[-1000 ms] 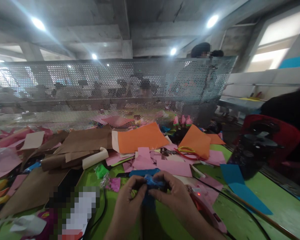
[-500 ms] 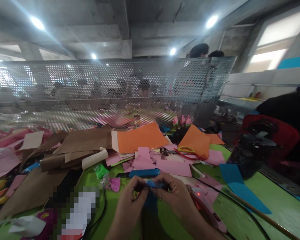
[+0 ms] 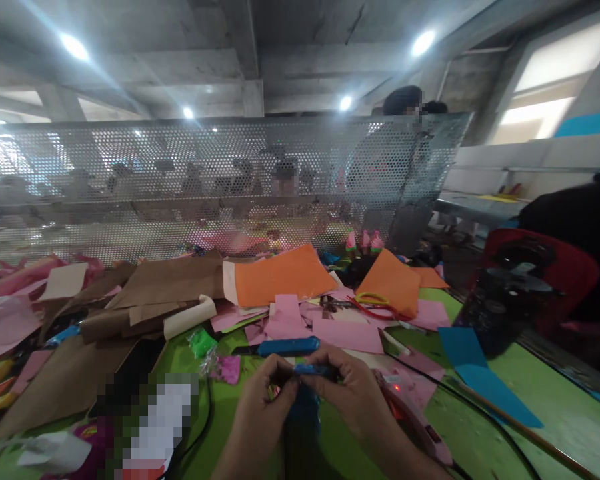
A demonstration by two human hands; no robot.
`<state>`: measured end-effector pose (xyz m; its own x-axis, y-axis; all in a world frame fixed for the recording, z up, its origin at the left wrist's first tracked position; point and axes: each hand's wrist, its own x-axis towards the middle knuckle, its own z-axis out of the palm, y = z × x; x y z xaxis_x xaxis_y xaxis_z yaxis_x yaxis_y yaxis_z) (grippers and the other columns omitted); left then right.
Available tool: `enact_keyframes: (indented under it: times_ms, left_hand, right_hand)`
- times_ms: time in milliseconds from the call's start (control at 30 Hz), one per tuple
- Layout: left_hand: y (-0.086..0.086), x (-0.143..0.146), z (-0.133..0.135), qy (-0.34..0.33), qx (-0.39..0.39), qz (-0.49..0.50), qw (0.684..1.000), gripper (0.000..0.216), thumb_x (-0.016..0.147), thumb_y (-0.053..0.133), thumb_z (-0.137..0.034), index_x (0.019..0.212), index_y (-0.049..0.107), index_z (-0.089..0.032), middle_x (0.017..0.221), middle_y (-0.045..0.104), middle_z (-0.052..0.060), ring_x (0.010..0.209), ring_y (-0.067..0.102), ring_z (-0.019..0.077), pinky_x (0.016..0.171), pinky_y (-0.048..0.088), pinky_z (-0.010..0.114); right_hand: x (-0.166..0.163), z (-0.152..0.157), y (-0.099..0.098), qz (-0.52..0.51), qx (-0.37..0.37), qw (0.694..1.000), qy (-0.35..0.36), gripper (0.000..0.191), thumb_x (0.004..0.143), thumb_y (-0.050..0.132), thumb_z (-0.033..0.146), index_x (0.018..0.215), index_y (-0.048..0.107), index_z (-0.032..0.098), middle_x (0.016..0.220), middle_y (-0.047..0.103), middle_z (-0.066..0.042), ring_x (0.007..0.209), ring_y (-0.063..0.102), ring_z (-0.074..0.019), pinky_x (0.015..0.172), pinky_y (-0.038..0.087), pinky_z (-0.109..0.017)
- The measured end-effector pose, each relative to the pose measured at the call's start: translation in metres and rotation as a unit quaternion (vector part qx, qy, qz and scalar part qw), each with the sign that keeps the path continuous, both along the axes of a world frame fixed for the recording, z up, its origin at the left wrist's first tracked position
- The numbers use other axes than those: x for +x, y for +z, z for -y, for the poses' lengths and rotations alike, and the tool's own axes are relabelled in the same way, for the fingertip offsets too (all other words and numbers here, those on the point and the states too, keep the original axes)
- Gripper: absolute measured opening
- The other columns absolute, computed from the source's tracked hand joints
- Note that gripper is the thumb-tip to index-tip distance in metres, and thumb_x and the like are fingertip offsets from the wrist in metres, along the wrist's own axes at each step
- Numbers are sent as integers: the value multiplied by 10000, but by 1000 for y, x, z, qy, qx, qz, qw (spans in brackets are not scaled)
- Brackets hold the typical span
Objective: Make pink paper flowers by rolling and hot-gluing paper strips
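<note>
Over the green tabletop, my left hand (image 3: 261, 403) and my right hand (image 3: 356, 397) pinch a shiny blue piece of film-like material (image 3: 310, 369) between thumbs and fingers. Part of it hangs below the fingertips; its exact kind is hard to make out. Just beyond the fingers lies a blue-handled utility knife (image 3: 289, 345), its dark end pointing left. To the left of my left hand are a magenta scrap (image 3: 229, 369) and a crumpled green piece (image 3: 201, 343). Beside my right forearm rests a pinkish corded tool (image 3: 423, 433) with a glowing red light.
Pink sheets (image 3: 347, 335), orange sheets (image 3: 283, 277) and brown sheets (image 3: 173, 280) pile up ahead. Red-handled scissors (image 3: 375, 305) lie among them. Blue strips (image 3: 485, 373) and a dark bottle (image 3: 500, 310) stand right. A perforated metal screen (image 3: 180, 180) crosses behind; people sit beyond it.
The blue material between my fingers has shifted slightly and looks flatter and straighter along its top edge. Both hands stay in nearly the same place.
</note>
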<state>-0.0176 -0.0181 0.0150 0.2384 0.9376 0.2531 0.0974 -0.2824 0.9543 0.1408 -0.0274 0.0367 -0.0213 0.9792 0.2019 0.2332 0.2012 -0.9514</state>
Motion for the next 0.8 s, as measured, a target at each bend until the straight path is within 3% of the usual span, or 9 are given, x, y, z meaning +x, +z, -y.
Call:
enact_keyframes:
  times_ms: [300,533,800]
  left_hand:
    - [-3,-1,0,0,-11,13,1000,100,808,526,-207,712,520,-180,664,521,-25,644,471,139,592,344,228]
    - [-4,2,-1,-5,-16,6,1000,117,819,534,-236,718,530,-176,681,531,-14,667,484,146,619,362,237]
    - [-8,0,-1,-29,7,0,1000,115,817,540,-237,722,516,-176,691,511,-20,685,479,142,650,375,237]
  right_hand:
    - [-2,0,2,-18,2,1000,6,151,671,743,271,749,652,179,707,584,9,694,503,-167,628,374,-251]
    - [0,-2,-4,0,17,1000,0,138,721,706,288,732,631,173,685,561,14,673,488,-159,611,363,-250]
    - [-1,2,4,-9,31,999,-10,112,701,695,253,676,621,172,662,545,17,664,491,-160,612,366,-253]
